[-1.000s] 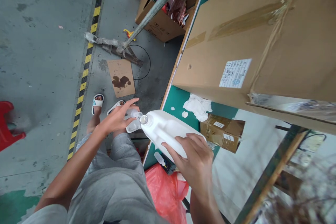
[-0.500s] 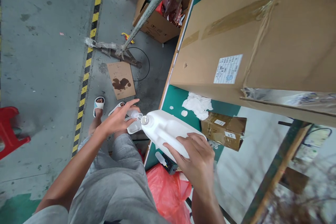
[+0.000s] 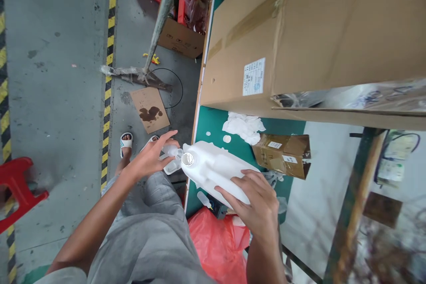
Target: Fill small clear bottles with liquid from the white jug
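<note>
My right hand (image 3: pixel 254 199) grips the handle side of a white plastic jug (image 3: pixel 221 164) near its base. The jug is tilted, with its open round mouth turned toward my left hand. Between thumb and fingers, my left hand (image 3: pixel 155 157) holds a small translucent bottle (image 3: pixel 172 151), its opening right by the jug's mouth. Whether the two rims touch I cannot tell. Just below the small bottle shows a pale, shallow plastic piece (image 3: pixel 171 167), partly hidden by my fingers.
Along the green-topped table (image 3: pixel 213 122) stand a large cardboard box (image 3: pixel 233 71), crumpled white cloth (image 3: pixel 242 126) and a small carton (image 3: pixel 281 153). A red plastic bag (image 3: pixel 218 244) hangs near my legs. A metal stand (image 3: pixel 159 26), stained cardboard (image 3: pixel 150 111) and red stool (image 3: pixel 20 191) are on the floor.
The view has shifted, so the table and boxes appear further left. Both hands keep their holds, and the jug's mouth is turned a little more toward the camera.
</note>
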Demonstrator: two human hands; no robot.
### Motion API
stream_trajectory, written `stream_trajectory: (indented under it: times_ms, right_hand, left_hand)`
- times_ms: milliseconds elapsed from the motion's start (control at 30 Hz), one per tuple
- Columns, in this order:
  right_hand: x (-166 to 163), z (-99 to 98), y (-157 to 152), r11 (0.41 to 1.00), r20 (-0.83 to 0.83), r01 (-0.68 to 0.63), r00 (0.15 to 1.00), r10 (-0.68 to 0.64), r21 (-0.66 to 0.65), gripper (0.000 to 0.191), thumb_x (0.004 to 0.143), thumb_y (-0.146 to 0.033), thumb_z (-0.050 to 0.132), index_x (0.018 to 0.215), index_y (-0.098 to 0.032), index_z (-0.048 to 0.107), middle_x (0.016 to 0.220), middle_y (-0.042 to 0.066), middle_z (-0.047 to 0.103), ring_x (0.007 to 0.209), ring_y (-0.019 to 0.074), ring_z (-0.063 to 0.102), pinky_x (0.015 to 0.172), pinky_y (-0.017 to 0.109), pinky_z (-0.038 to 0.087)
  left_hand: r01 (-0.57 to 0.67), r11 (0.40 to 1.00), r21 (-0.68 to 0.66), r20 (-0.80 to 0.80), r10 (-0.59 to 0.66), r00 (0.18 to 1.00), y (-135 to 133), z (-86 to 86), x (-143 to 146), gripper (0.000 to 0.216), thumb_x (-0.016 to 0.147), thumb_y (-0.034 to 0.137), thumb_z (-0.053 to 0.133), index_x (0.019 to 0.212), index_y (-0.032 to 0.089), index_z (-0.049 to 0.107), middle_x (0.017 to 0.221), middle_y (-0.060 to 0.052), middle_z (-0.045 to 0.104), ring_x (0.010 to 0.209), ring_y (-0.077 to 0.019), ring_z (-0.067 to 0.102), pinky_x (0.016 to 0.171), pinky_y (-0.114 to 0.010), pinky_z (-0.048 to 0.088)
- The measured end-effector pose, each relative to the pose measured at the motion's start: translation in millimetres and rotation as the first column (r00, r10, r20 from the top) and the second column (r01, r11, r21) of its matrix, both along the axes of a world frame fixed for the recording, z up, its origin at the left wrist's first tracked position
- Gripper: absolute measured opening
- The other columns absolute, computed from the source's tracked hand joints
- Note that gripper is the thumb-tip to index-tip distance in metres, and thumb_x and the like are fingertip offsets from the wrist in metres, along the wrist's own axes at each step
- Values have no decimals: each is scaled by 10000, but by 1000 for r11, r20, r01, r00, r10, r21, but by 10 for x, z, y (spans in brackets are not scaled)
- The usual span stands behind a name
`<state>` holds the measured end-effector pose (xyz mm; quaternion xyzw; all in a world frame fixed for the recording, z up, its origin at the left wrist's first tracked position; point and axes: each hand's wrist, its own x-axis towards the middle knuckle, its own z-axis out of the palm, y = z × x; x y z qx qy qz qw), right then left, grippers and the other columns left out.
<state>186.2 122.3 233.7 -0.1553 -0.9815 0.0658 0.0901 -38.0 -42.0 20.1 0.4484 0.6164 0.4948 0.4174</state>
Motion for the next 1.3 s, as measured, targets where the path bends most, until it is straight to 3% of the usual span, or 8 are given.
stream_trajectory:
  times_ms: [200,367,500,700,867,1067,1167,1300]
  right_hand:
    - [509,80,250,995,-61,56,996,-61,-77,188,1047,-342,846,985,-233,707,704,-15,671,709,237,728,778,452,702]
    - [1234,50,515,965,-119,217,965,-235,-146,216,1031,-434,857,994,-238,775,839,66,793,898,323,828,793,485,710]
    - [1756,30,643,938,-156,299,932,-327,-177,239,1039,-452,840,919,-250,795,802,67,805,797,320,832,727,458,688]
    - [2259,-29,614,885,-209,392,871,-445,-249,379,1065,-550,781,810,-271,803,737,28,769,643,263,751,593,378,599]
    - [2502,-173,564,833,-199,444,830,-521,-330,542,1035,-703,767,812,-214,833,738,59,772,664,222,717,643,336,560]
    - [2601,-360,563,767,-218,493,764,-607,-410,678,994,-824,720,833,-184,873,776,76,812,715,195,746,687,297,549]
    - [2586,-406,557,747,-259,498,726,-637,-441,643,964,-793,778,820,-174,877,760,73,816,676,183,736,659,292,525]
    - [2549,-381,539,728,-299,494,687,-662,-476,481,927,-629,900,797,-166,876,749,70,810,664,177,743,627,297,486]
  left_hand:
    - [48,999,-13,-15,-48,999,221,298,155,798,1064,286,758,1761,295,369,1385,-73,878,1306,-241,831,1151,-394,622]
    - [38,996,-80,23,-36,999,426,659,251,847,1032,439,837,1748,311,405,1418,-88,878,1406,-302,803,1220,-477,603]
    - [53,994,-95,18,-52,998,546,967,277,875,1007,516,856,1747,369,413,1449,-96,869,1461,-354,773,1245,-568,588]
    - [1,996,-89,123,9,992,603,1271,326,951,906,565,915,1713,381,446,1364,-115,890,1348,-363,834,1212,-597,638]
    - [-6,997,-73,91,13,996,596,1556,374,981,902,509,912,1739,391,415,1337,-115,898,1325,-356,844,1221,-610,643]
    - [-14,1000,23,123,11,992,615,2102,339,1073,813,515,1014,1691,376,413,1246,-99,915,1230,-355,876,1072,-559,716]
    - [-3,992,128,70,-6,998,627,2438,197,1128,750,636,1059,1660,398,436,1202,-76,918,1166,-352,892,973,-508,742]
    - [20,966,258,-78,0,997,608,2921,-50,1141,747,788,1011,1669,421,447,1147,-48,913,1141,-342,892,958,-500,742]
